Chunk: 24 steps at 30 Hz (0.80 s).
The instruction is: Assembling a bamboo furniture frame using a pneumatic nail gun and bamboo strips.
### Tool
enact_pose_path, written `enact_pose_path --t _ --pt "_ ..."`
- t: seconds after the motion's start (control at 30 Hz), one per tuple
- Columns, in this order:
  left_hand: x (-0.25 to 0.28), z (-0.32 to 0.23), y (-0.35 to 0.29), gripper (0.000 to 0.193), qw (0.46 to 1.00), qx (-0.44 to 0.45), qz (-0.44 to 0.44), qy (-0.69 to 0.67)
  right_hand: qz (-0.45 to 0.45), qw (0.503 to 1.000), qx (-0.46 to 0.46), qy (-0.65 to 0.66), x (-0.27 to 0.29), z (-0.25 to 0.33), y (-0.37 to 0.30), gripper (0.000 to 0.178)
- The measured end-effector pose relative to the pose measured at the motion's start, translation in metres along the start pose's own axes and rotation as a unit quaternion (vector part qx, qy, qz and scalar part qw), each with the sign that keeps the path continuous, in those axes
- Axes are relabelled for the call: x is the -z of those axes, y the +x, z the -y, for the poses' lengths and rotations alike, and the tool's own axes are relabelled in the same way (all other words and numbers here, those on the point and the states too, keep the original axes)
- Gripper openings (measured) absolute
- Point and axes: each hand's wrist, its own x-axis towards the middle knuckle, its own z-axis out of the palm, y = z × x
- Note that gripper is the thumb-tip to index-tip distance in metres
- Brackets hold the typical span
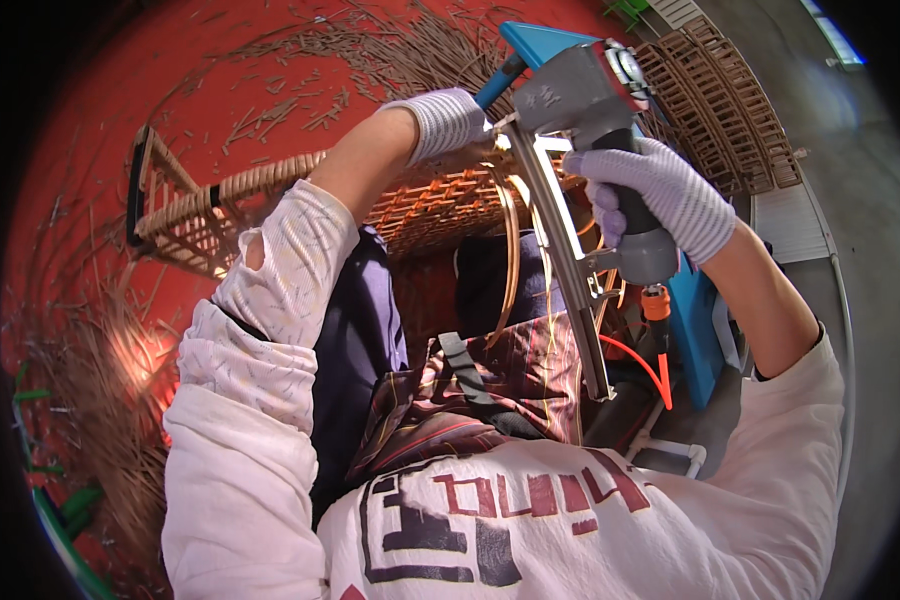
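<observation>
My right hand (660,190), in a white knit glove, is wrapped round the black grip of a grey pneumatic nail gun (570,95). The tool's long metal magazine (560,260) slants down toward my lap, and its nose meets the far end of the woven work. My left hand (445,122), also gloved, is closed on the rim of a wicker frame (270,178) beside that nose; its fingertips are partly hidden. Orange-brown weaving (440,210) fills the frame, which lies across my knees. Loose strips (511,260) hang from it.
An orange air hose (642,360) runs down from the gun's grip. Blue panels (695,335) stand beneath and behind the tool. Stacked brown woven pieces (720,110) lie at the far right. Cut strips (110,430) litter the red floor (200,70). White pipes (675,450) sit low at the right.
</observation>
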Motion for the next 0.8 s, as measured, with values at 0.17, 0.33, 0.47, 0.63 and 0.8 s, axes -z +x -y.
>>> enact_pose_path --t 0.17,0.33,0.47,0.63,0.8 --pt "0.004 0.011 0.008 0.026 0.985 -0.108 -0.059 0.117 -0.062 0.995 0.079 0.000 0.009 0.001 -0.012 0.022" --pt "0.006 0.003 0.006 0.030 0.945 -0.067 -0.072 0.311 -0.151 0.965 0.207 0.056 0.049 0.009 -0.070 0.029" --pt "0.008 -0.012 -0.004 0.029 0.949 -0.010 -0.078 0.305 -0.179 0.945 0.249 0.109 0.077 -0.011 -0.092 0.042" --pt "0.010 -0.009 -0.011 0.031 0.953 -0.021 -0.081 0.292 -0.181 0.947 0.235 0.125 0.101 -0.051 -0.100 0.045" --pt "0.013 -0.004 -0.010 0.031 0.950 0.050 -0.116 0.284 -0.248 0.940 0.189 0.139 0.125 -0.097 -0.103 0.042"
